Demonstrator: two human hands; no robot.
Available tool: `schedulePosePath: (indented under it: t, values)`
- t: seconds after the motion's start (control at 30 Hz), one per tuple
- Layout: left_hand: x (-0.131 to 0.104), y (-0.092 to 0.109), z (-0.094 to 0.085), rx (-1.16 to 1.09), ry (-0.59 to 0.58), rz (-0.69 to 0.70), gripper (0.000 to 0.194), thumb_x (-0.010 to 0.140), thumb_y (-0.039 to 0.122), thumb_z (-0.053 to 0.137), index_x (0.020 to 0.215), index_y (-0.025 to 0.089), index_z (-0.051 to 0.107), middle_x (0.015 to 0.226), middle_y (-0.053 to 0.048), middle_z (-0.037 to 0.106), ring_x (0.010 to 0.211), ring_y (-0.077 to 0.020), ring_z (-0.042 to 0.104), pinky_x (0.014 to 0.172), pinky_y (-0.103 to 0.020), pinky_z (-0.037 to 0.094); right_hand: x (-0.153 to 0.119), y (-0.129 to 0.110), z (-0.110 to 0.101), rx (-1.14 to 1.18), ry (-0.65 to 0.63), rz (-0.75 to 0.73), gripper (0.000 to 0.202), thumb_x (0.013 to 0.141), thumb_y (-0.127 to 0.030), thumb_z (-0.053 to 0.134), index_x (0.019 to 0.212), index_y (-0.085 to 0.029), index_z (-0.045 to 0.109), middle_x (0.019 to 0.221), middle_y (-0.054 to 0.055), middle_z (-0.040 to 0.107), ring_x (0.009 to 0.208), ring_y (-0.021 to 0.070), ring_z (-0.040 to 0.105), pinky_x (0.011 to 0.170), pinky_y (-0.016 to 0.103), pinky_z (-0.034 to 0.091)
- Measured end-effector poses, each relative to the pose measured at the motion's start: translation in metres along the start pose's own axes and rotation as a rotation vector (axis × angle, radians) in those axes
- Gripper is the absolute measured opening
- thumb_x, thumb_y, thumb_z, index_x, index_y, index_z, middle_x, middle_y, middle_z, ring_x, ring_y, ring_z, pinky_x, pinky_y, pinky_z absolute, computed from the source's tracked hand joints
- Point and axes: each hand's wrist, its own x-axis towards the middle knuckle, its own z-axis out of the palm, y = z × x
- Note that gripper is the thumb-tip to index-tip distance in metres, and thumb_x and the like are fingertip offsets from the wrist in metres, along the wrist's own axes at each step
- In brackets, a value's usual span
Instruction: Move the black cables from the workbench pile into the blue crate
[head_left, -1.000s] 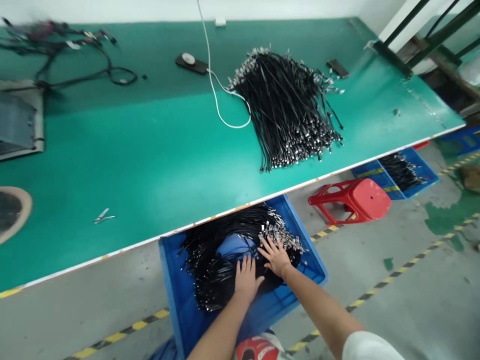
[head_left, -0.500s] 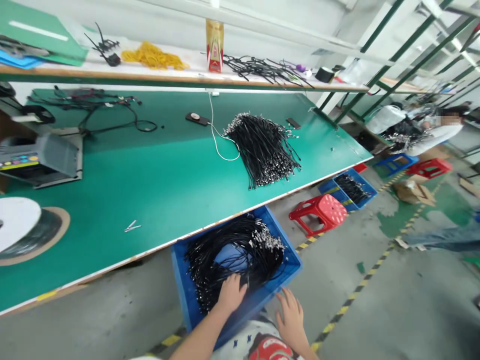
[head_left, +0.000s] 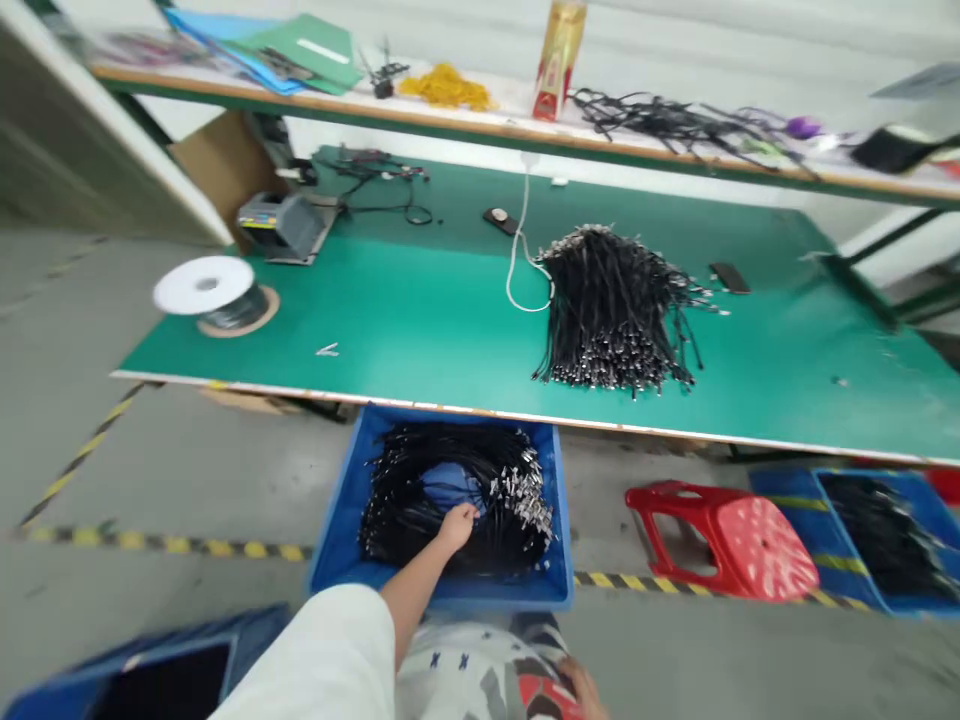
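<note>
Where the left hand [head_left: 456,527], fingers curled, lies over thin black cables with silvery connectors [head_left: 409,450], looped ring-like inside a rectangular blue plastic bin [head_left: 564,520], any grip is indiscernible; the right hand's [head_left: 583,690] state likewise cannot be told.

White T-shirt [head_left: 450,688]. Left sleeve [head_left: 322,655] plain white, loose, short. Front: grey patches [head_left: 493,690], small dark X-like marks [head_left: 435,660], red-and-black graphic [head_left: 534,688]. Left forearm [head_left: 417,582], left hand [head_left: 457,524], right hand [head_left: 582,688] bare.
</note>
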Motion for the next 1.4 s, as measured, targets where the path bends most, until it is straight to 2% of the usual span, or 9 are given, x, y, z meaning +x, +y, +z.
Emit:
schedulePosePath:
  t: [0.07,0.17,0.33,0.47,0.63,0.87,1.17,1.33,1.4]
  values:
    - [-0.025,0.011,0.007,0.027,0.062,0.044,0.024,0.101,0.013,0.047,0.106,0.018,0.070,0.116,-0.007,0.073,0.111,-0.0181,0.065,0.101,-0.036,0.048,0.025,0.015,-0.053,0.148,-0.097,0.016,0.034,0.071,-0.044,0.059,0.102,-0.041,0.072,0.104,0.001,0.080,0.102,0.0362,0.076,0.090,0.046,0.064]
    - [-0.068,0.027,0.015,0.106,0.122,0.065,0.029,0.093,0.005,0.048,0.099,0.019,0.072,0.111,-0.010,0.073,0.112,-0.0227,0.063,0.102,-0.037,0.044,0.065,0.013,-0.120,0.155,0.016,-0.072,0.037,0.087,-0.048,0.046,0.105,-0.027,0.069,0.105,0.011,0.077,0.100,0.0345,0.075,0.091,0.048,0.063]
    - [-0.113,0.045,0.029,0.159,0.229,-0.013,0.024,0.095,0.012,0.047,0.100,0.020,0.069,0.107,-0.011,0.073,0.105,-0.0253,0.066,0.094,-0.037,0.045,0.143,-0.068,-0.164,0.063,-0.049,-0.498,0.040,0.098,-0.040,0.037,0.117,-0.020,0.066,0.123,0.015,0.071,0.120,0.0308,0.065,0.109,0.049,0.051]
    - [-0.123,0.050,0.035,0.147,0.318,-0.079,0.028,0.101,0.020,0.041,0.110,0.020,0.067,0.114,-0.011,0.072,0.107,-0.0234,0.066,0.094,-0.035,0.047,0.186,-0.168,-0.136,-0.333,-0.386,-0.840,0.061,0.089,-0.013,0.045,0.149,-0.020,0.050,0.162,0.013,0.042,0.147,0.0292,0.042,0.122,0.047,0.037]
    - [-0.125,0.045,0.035,0.138,0.334,-0.023,0.029,0.097,0.015,0.046,0.108,0.020,0.072,0.111,-0.011,0.075,0.106,-0.0238,0.068,0.095,-0.036,0.051,0.208,-0.241,-0.077,-0.778,-0.688,-0.867,0.077,0.081,-0.005,0.060,0.153,-0.029,0.047,0.170,0.008,0.030,0.155,0.0339,0.029,0.122,0.050,0.034]
    - [-0.145,0.029,0.054,0.050,0.420,-0.003,0.038,0.091,0.014,0.055,0.127,0.019,0.067,0.122,-0.013,0.071,0.117,-0.0276,0.064,0.102,-0.043,0.050,0.244,-0.270,-0.054,-0.906,-0.626,-0.797,0.029,0.100,-0.013,0.047,0.114,-0.015,0.072,0.128,0.015,0.070,0.124,0.0266,0.064,0.106,0.042,0.048]
    - [-0.146,0.019,0.077,-0.152,0.410,0.017,0.040,0.094,0.015,0.048,0.128,0.022,0.067,0.139,-0.011,0.064,0.132,-0.0292,0.048,0.115,-0.046,0.030,0.332,-0.349,-0.021,-0.935,-0.697,-0.806,0.030,0.104,-0.040,0.056,0.119,-0.016,0.066,0.114,0.008,0.072,0.105,0.0205,0.069,0.097,0.043,0.056]
    - [-0.139,0.020,0.080,-0.215,0.403,-0.035,0.040,0.090,0.014,0.051,0.124,0.026,0.069,0.135,-0.009,0.066,0.128,-0.0303,0.047,0.115,-0.046,0.024,0.331,-0.329,-0.021,-1.063,-0.915,-0.817,0.050,0.111,-0.037,0.032,0.113,-0.003,0.068,0.115,0.006,0.068,0.099,0.0114,0.069,0.097,0.032,0.050]
    - [-0.139,0.022,0.079,-0.220,0.401,-0.067,0.038,0.088,0.015,0.053,0.120,0.027,0.071,0.131,-0.008,0.068,0.124,-0.0296,0.049,0.113,-0.044,0.025,0.318,-0.308,-0.030,-1.089,-0.959,-0.835,0.038,0.105,-0.041,0.052,0.115,-0.009,0.068,0.113,0.007,0.071,0.096,0.0150,0.071,0.092,0.035,0.056]
